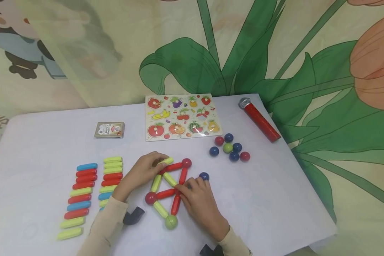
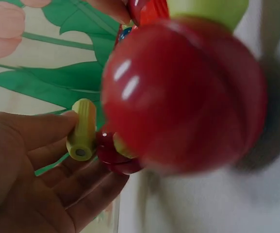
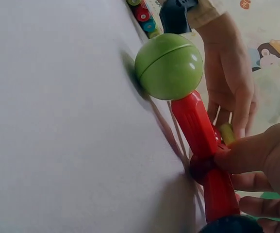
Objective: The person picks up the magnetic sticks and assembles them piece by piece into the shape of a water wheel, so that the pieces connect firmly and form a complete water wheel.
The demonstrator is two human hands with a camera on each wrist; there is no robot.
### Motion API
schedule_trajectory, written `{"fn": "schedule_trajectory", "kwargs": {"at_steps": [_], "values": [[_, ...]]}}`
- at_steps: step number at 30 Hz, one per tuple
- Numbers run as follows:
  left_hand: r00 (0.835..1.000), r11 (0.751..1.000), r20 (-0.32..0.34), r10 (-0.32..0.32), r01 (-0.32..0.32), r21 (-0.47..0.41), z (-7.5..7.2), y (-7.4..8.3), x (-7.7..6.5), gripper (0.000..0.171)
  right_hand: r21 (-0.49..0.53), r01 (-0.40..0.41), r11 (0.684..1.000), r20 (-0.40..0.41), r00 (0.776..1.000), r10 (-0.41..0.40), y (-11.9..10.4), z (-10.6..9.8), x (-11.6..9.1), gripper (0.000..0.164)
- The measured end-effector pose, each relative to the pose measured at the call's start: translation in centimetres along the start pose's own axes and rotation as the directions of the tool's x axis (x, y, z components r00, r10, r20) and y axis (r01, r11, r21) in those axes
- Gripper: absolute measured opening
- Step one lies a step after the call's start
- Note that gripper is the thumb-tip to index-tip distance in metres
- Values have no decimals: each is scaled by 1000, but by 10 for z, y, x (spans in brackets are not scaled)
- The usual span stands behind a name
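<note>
In the head view, my left hand (image 1: 147,167) pinches a yellow-green stick (image 1: 166,161) between thumb and fingers, at the upper corner of a flat frame of sticks and balls. The left wrist view shows that stick's round end, with my fingers against a small red ball (image 2: 111,158) beside it. My right hand (image 1: 200,201) grips the frame's middle red ball (image 3: 200,170), thumb on top, where red sticks (image 3: 195,124) meet. A green ball (image 1: 171,222) forms the near corner; red balls form the left (image 1: 150,198) and far right corners (image 1: 186,163).
Two columns of loose sticks (image 1: 80,204) lie to the left. Several loose balls (image 1: 228,148) sit at right, and a blue ball (image 1: 204,176) shows beside my right knuckles. Farther back are a card box (image 1: 109,130), a fruit puzzle board (image 1: 182,117) and a red microphone (image 1: 260,121).
</note>
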State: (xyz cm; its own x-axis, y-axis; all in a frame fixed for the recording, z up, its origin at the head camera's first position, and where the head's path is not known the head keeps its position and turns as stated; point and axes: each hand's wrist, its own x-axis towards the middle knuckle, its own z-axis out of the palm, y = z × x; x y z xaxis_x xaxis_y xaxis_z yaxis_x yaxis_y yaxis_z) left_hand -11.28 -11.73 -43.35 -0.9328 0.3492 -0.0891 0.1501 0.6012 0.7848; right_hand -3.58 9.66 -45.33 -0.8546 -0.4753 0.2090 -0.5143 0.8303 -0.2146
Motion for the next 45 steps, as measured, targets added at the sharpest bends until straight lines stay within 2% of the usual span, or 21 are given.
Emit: {"fn": "schedule_trajectory", "kwargs": {"at_steps": [4,8,10,12,14,17,19,21,28,35,38,41,45], "values": [[1000,1000,19,-15,14,28,-4,-1,-10,30,-21,17,1000,3,1000,-17,3,-4,2,35],[991,998,124,-42,37,43,-10,0,-27,27,2,10,1000,20,1000,-10,6,-7,2,33],[982,999,184,-35,29,34,-12,2,-32,26,15,15,1000,26,1000,-16,8,-7,2,32],[980,1000,199,-11,6,27,-12,4,-34,26,29,26,999,21,999,-26,8,-7,1,30],[987,1000,157,19,-22,18,-10,6,-32,26,34,43,998,11,999,-44,9,-6,1,30],[997,998,38,62,-62,4,-3,8,-23,30,42,50,998,10,999,-50,8,-5,1,29],[996,996,-26,85,-85,-5,4,7,-16,32,50,45,998,22,999,-46,7,-4,1,30],[993,995,-59,102,-103,-13,10,7,-8,33,54,38,998,38,998,-40,6,-4,1,30],[992,995,-88,90,-86,50,29,12,11,31,57,34,998,42,998,-36,5,-4,1,29],[995,984,-83,48,-33,173,38,9,12,30,130,17,991,15,1000,-19,8,-6,2,24],[995,978,-79,56,-39,206,39,9,11,29,151,-39,988,-29,999,44,15,-7,6,28],[996,979,-76,55,-39,200,39,9,10,29,117,-139,983,-51,988,146,28,-8,14,39],[998,983,-63,31,-19,180,39,9,9,31,105,-256,961,27,967,254,39,-9,25,53]]}}
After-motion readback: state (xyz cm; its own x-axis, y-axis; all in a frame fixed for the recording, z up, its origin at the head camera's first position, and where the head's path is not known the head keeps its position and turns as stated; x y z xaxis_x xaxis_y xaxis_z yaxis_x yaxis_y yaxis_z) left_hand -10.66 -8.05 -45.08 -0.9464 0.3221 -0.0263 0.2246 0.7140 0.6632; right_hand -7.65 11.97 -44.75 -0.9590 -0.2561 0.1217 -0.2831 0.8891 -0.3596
